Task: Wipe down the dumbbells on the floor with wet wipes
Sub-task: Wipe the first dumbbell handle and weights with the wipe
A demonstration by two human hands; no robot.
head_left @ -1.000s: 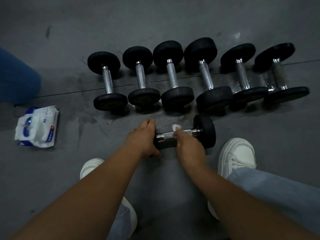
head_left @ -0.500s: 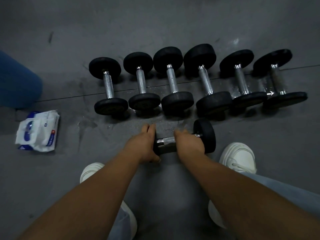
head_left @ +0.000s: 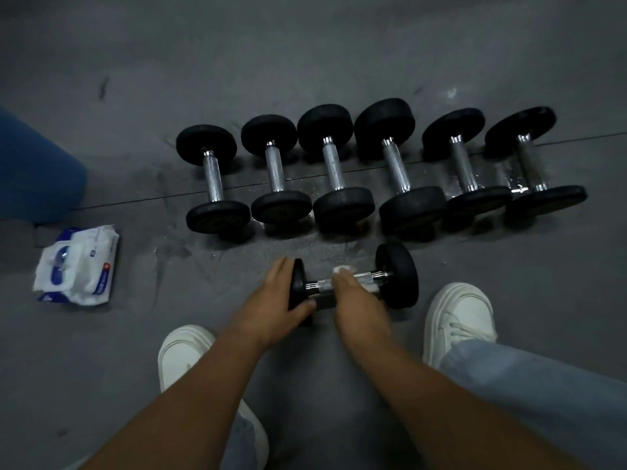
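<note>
On the floor [head_left: 305, 62] between the two shoes [head_left: 458, 313] lies the dumbbell [head_left: 397, 276], and the wiping should go best if the left hand [head_left: 274, 300], clasping its left plate [head_left: 298, 283] from outside, stops it rolling while the right hand [head_left: 356, 296], curled over the handle [head_left: 320, 285], presses the wet wipe [head_left: 342, 269] along the metal.
</note>
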